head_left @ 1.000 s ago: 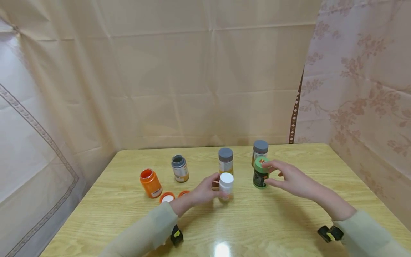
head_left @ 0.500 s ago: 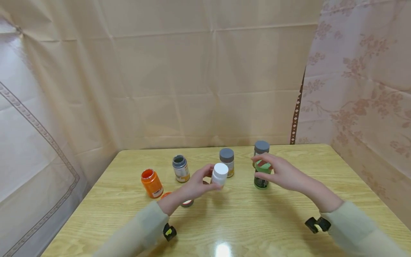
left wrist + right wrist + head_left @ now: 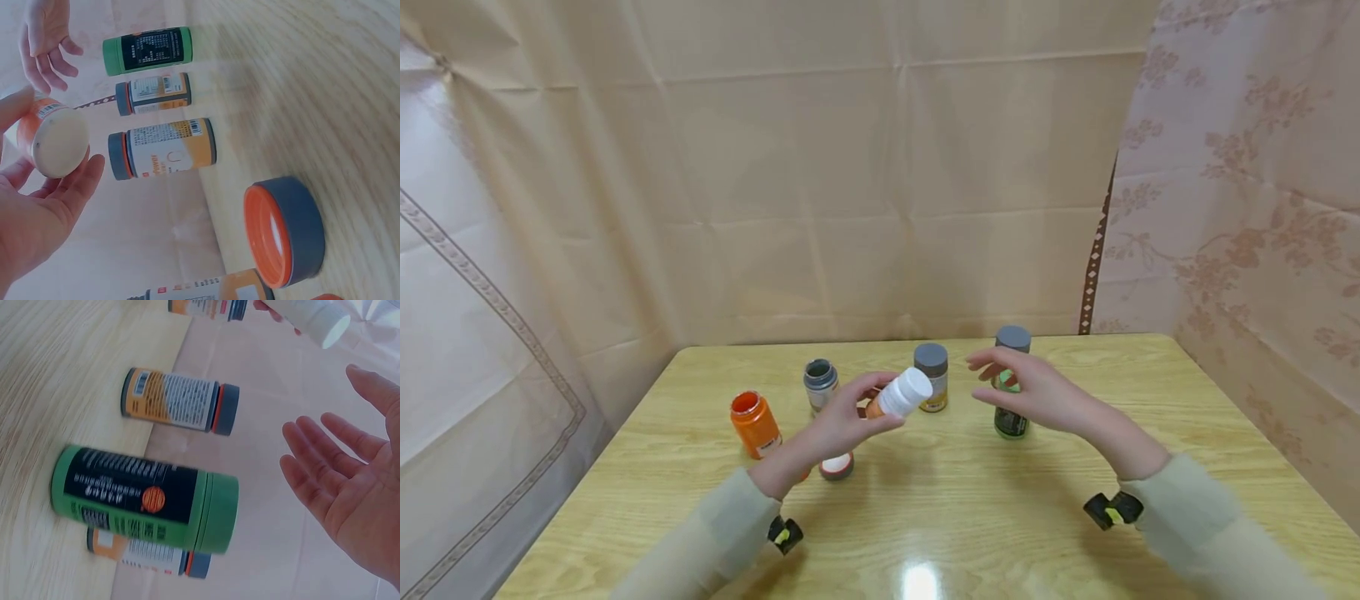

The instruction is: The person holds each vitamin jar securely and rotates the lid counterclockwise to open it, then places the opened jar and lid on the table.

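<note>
My left hand (image 3: 842, 417) grips a white-capped pill bottle (image 3: 904, 394) with an orange-and-white body, held above the table and tilted with its cap toward the right. In the left wrist view the bottle's pale base (image 3: 60, 142) faces the camera between thumb and fingers. My right hand (image 3: 1037, 390) is raised in front of a green-capped bottle (image 3: 1011, 422), fingers loosely bent and nothing between them. The right wrist view shows a gap between that hand (image 3: 350, 469) and the green bottle (image 3: 147, 500), which stands on the table.
Two grey-capped bottles stand at the back, one in the middle (image 3: 932, 379), one behind the green bottle (image 3: 1013, 337). On the left are an uncapped orange bottle (image 3: 755, 425) and an uncapped grey-necked bottle (image 3: 820, 383). A loose grey cap (image 3: 287, 231) lies on the table (image 3: 955, 517).
My left hand has lifted the white-capped bottle off the table, moved it left and tipped it toward the right. The right hand has come away from the green bottle, up and to the left.
</note>
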`<action>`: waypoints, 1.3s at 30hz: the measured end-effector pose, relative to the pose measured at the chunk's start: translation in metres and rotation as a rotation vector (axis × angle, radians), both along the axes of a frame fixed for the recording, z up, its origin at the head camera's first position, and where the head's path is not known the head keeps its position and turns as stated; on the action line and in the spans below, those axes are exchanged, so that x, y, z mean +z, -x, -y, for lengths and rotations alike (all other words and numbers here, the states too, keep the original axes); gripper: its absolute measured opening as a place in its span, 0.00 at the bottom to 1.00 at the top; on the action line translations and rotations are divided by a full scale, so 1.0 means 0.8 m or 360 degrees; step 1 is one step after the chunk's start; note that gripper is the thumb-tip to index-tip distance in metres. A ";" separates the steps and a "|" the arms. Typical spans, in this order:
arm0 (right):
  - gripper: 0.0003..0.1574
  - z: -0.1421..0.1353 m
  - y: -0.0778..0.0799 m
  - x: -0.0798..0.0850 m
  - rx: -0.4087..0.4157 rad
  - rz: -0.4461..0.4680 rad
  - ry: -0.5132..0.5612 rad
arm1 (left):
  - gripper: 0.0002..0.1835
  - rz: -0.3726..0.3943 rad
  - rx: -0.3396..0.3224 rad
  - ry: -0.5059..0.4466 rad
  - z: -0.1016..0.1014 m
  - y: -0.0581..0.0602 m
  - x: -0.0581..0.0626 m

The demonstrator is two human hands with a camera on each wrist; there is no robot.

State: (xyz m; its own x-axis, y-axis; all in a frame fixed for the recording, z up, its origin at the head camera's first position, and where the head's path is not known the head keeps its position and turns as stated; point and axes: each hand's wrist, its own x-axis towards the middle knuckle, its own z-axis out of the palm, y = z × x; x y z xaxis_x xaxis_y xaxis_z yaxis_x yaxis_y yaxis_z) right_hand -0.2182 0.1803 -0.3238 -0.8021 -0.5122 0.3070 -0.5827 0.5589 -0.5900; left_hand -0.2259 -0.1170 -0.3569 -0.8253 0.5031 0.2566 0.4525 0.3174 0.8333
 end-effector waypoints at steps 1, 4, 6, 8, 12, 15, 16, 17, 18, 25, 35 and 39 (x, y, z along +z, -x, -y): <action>0.26 0.003 0.001 0.000 0.0005 0.0013 0.0009 | 0.28 -0.0026 0.0002 0.0004 0.000 -0.001 0.001; 0.27 0.011 0.002 -0.001 0.0038 0.0061 0.0036 | 0.28 -0.0075 0.0020 0.0014 0.000 -0.003 0.004; 0.28 0.016 0.003 -0.002 0.0060 0.0091 0.0044 | 0.28 -0.0097 0.0035 0.0017 -0.001 -0.004 0.005; 0.27 0.022 0.003 -0.004 0.0086 0.0106 0.0052 | 0.27 -0.0123 0.0045 0.0018 -0.001 -0.004 0.005; 0.27 0.033 0.002 -0.005 0.0140 0.0107 0.0076 | 0.27 -0.0184 0.0059 0.0038 -0.002 -0.006 0.006; 0.27 0.040 0.000 -0.005 0.0166 0.0116 0.0092 | 0.26 -0.0218 0.0079 0.0074 -0.002 -0.009 0.007; 0.27 0.042 -0.001 -0.005 0.0173 0.0130 0.0101 | 0.26 -0.0229 0.0082 0.0084 -0.003 -0.010 0.008; 0.27 0.044 -0.001 -0.006 0.0178 0.0134 0.0104 | 0.26 -0.0236 0.0085 0.0092 -0.003 -0.011 0.008; 0.26 0.046 -0.002 -0.006 0.0182 0.0139 0.0104 | 0.26 -0.0247 0.0088 0.0102 -0.003 -0.012 0.009; 0.24 0.052 -0.002 -0.007 0.0227 0.0141 0.0117 | 0.25 -0.0289 0.0096 0.0123 -0.008 -0.015 0.010; 0.21 0.051 -0.001 -0.011 0.0336 0.0135 0.0145 | 0.22 -0.0300 0.0061 0.0123 -0.007 -0.017 0.011; 0.23 0.051 -0.003 -0.010 0.0376 0.0095 0.0150 | 0.22 -0.0266 0.0051 0.0115 -0.006 -0.017 0.012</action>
